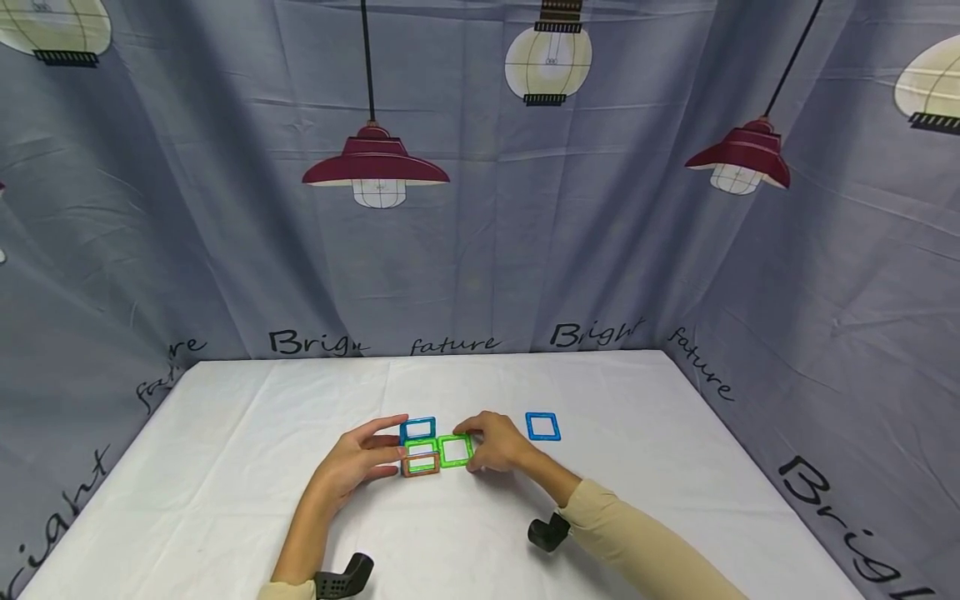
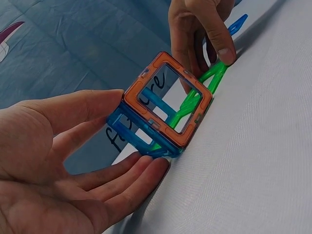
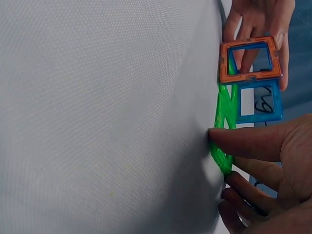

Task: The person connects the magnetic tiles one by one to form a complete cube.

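Several magnetic square frames sit joined at the table's middle. An orange tile (image 1: 422, 464) (image 2: 168, 100) (image 3: 249, 59) stands upright, with a blue tile (image 1: 417, 429) (image 2: 139, 134) (image 3: 258, 105) behind it. A green tile (image 1: 455, 451) (image 2: 207, 83) (image 3: 224, 126) lies to their right. My left hand (image 1: 397, 447) (image 2: 141, 129) brackets the orange and blue tiles with straight fingers and thumb, touching them. My right hand (image 1: 467, 448) (image 3: 219, 158) pinches the green tile's outer edge between thumb and fingers. A second green tile shows under the orange one.
A lone blue tile (image 1: 542, 426) lies flat to the right of my right hand. The white tablecloth (image 1: 225, 467) reaches back to a grey curtain (image 1: 480, 250) printed with lamps. Black wrist mounts (image 1: 341, 575) sit on both forearms.
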The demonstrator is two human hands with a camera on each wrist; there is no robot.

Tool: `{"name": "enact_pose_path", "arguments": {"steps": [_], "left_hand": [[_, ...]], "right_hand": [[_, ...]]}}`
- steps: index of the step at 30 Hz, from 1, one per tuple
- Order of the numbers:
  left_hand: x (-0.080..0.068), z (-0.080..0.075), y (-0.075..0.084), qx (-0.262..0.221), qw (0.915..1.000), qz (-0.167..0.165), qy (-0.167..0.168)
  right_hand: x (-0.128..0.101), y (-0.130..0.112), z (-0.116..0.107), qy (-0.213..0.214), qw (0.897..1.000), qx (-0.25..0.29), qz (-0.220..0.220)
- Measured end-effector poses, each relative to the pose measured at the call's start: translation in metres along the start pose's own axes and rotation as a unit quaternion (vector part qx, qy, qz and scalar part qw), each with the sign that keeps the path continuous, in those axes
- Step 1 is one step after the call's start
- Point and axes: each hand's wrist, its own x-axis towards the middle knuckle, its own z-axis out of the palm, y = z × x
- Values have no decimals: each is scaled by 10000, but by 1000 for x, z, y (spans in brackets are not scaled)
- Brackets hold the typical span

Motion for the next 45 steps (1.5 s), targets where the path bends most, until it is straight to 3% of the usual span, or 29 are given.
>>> {"name": "enact_pose_path", "arguments": {"steps": [13,20,45], "left_hand": [[0,0,0,-33,10000,-17,11],[1,1,-2,-43,10000,12,-86],[-1,0,0,31,9999,-35,89]], "right_hand": [[-1,2,-1,-86,10000,-31,19],[-2,3,-1,75,9998,30,185],[-3,-9,-8,149,9988,442,110]]}}
